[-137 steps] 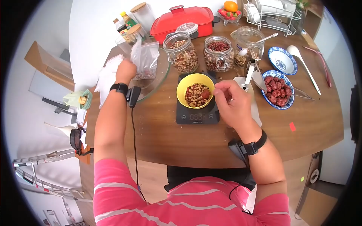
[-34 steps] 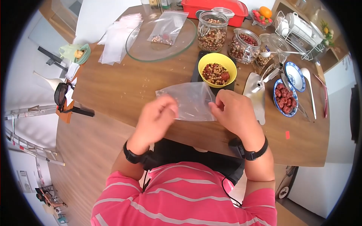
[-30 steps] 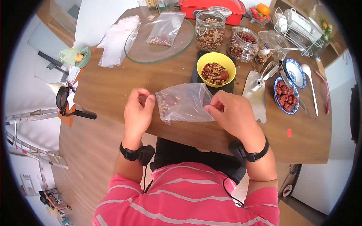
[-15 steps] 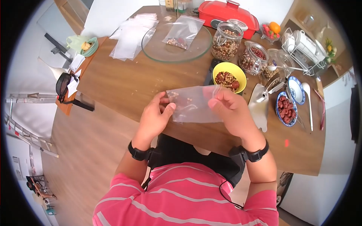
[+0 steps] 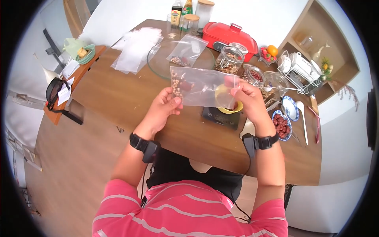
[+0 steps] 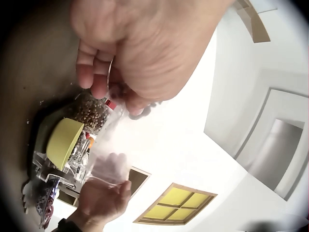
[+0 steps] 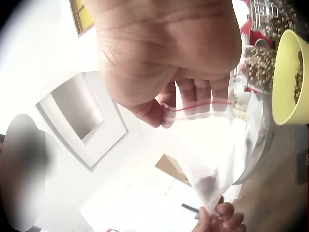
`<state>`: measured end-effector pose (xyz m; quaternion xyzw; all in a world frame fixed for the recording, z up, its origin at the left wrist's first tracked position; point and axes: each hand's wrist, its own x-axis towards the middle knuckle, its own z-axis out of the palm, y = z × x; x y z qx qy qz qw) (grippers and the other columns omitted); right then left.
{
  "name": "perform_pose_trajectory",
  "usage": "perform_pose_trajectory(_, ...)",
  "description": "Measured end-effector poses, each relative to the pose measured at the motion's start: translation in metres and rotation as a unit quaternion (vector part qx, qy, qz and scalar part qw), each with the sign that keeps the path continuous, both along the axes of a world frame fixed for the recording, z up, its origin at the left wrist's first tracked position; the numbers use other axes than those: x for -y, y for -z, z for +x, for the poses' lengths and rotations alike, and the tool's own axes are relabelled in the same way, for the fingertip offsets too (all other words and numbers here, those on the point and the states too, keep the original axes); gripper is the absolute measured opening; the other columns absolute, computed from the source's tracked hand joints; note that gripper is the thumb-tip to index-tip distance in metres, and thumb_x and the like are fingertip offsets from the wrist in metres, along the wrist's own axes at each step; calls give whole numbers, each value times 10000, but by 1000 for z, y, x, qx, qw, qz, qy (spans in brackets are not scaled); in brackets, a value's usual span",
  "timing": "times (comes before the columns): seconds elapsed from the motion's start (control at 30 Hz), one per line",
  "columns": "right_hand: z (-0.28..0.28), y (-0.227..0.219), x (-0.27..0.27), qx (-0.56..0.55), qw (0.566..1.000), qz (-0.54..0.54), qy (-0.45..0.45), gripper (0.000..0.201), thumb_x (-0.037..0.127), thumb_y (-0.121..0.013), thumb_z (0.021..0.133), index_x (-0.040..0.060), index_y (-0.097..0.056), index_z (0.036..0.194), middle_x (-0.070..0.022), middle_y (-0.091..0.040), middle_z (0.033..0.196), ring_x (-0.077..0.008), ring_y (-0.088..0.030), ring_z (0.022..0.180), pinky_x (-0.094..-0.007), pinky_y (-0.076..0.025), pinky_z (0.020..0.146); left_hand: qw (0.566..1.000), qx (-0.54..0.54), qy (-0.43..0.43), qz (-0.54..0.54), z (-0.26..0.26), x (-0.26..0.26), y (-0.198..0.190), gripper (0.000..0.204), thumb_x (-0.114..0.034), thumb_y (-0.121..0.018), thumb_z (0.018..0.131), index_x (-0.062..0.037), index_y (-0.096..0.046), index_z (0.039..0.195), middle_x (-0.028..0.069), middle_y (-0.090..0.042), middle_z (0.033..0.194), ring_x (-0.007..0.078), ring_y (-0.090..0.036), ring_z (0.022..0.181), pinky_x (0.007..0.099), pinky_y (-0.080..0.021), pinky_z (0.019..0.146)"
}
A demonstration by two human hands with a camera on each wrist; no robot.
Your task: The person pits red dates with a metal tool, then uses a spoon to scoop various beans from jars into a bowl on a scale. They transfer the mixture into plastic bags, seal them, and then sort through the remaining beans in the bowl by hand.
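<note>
A clear zip bag [image 5: 201,87] is held up sideways above the table, beans and a dark red date gathered at its left end. The left hand [image 5: 160,110] pinches that end's lower corner between thumb and fingers. At the other end, the right hand [image 5: 252,100] grips the bag by its zip edge, whose red line shows in the right wrist view beside the fingers [image 7: 193,94]. Partly behind the bag, a yellow bowl [image 5: 229,110] sits on a black scale [image 5: 215,117]; in the left wrist view the bowl [image 6: 64,143] stands beyond the left hand [image 6: 140,48].
A glass plate [image 5: 158,70] carries a filled bag [image 5: 188,49], with flat bags [image 5: 136,51] to its left. Jars [image 5: 229,59] and a red cooker [image 5: 227,37] stand behind. Dates [image 5: 281,127] in a bowl, a white ladle [image 5: 304,122] and a dish rack [image 5: 302,67] are at right.
Both hands have raised the bag off the table, and the left hand now pinches its bean-filled end. Earlier, the left hand was reaching to the plate area. The head view has shifted.
</note>
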<state>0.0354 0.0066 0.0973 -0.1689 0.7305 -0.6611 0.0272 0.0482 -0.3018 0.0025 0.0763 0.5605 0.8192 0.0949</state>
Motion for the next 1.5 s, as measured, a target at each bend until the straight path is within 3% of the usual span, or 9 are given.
perform_pose_trajectory(0.07, -6, 9, -9, 69, 997, -1, 31, 152, 171, -677, 993, 33, -739, 986, -15, -734, 1122, -44, -615, 757, -205, -493, 648, 999, 16, 16, 42, -8, -10, -17, 387, -141, -657, 1025, -93, -488, 1370, 29, -651, 1184, 119, -644, 1029, 295, -568, 830)
perform_pose_trajectory(0.1, -10, 15, -14, 66, 997, 0, 35, 152, 171, -677, 993, 33, -739, 986, -15, -734, 1122, -44, -615, 757, -205, -493, 648, 999, 13, 20, 43, -12, -14, -23, 387, -141, -657, 1025, -93, -488, 1370, 29, -651, 1184, 119, -644, 1029, 295, -568, 830)
perform_pose_trajectory(0.2, -10, 18, -19, 113, 987, -52, 98, 185, 220, -691, 995, 39, -706, 964, 18, -660, 779, -59, -576, 639, -202, -462, 606, 998, 3, 49, 34, -27, -22, -29, 416, -104, -657, 1014, -92, -473, 1387, 31, -647, 1196, 123, -643, 1027, 293, -550, 844)
perform_pose_trajectory(0.4, -9, 42, -45, 156, 973, -11, 171, 212, 251, -716, 984, 74, -690, 871, 82, -526, 669, -22, -430, 587, -210, -309, 539, 995, -36, 40, -86, -63, -37, -37, 491, -105, -681, 994, -71, -462, 1431, 7, -651, 1131, 94, -616, 993, 271, -506, 833)
perform_pose_trajectory(0.7, 0, 70, -57, 150, 973, -73, 160, 242, 265, -721, 995, 90, -671, 836, 98, -518, 704, -20, -382, 602, -225, -279, 544, 978, -77, 74, -178, -82, -48, -78, 471, -105, -727, 965, -37, -549, 1395, 1, -667, 1111, 73, -613, 963, 254, -485, 809)
perform_pose_trajectory(0.9, 5, 69, -58, 172, 968, -88, 159, 227, 269, -718, 998, 105, -676, 846, 113, -506, 698, -4, -356, 581, -221, -242, 517, 969, -84, 122, -197, -83, -45, -102, 459, -34, -742, 935, -32, -580, 1365, 28, -687, 1197, 101, -641, 1072, 262, -516, 911)
perform_pose_trajectory(1.2, 8, 76, -62, 236, 950, -168, 113, 163, 252, -693, 1011, 99, -697, 953, 116, -443, 651, -19, -323, 534, -224, -217, 488, 921, -189, 52, -338, -87, -62, -157, 374, 69, -668, 929, -4, -638, 1295, 29, -694, 1154, 93, -649, 1021, 258, -545, 916)
perform_pose_trajectory(1.27, 10, 74, -59, 237, 949, -177, 108, 155, 243, -686, 1014, 99, -698, 957, 114, -448, 652, -21, -328, 533, -224, -220, 485, 882, -255, 32, -395, -82, -73, -170, 357, 79, -649, 938, 12, -635, 1288, 39, -697, 1134, 94, -649, 999, 250, -551, 906)
perform_pose_trajectory(1.5, 10, 75, -61, 244, 942, -198, 116, 148, 218, -677, 1014, 75, -713, 993, 105, -471, 668, -21, -351, 533, -219, -226, 477, 888, -317, 5, -333, -82, -95, -179, 255, 47, -648, 967, 27, -649, 1222, 68, -705, 1138, 111, -661, 1004, 250, -555, 904)
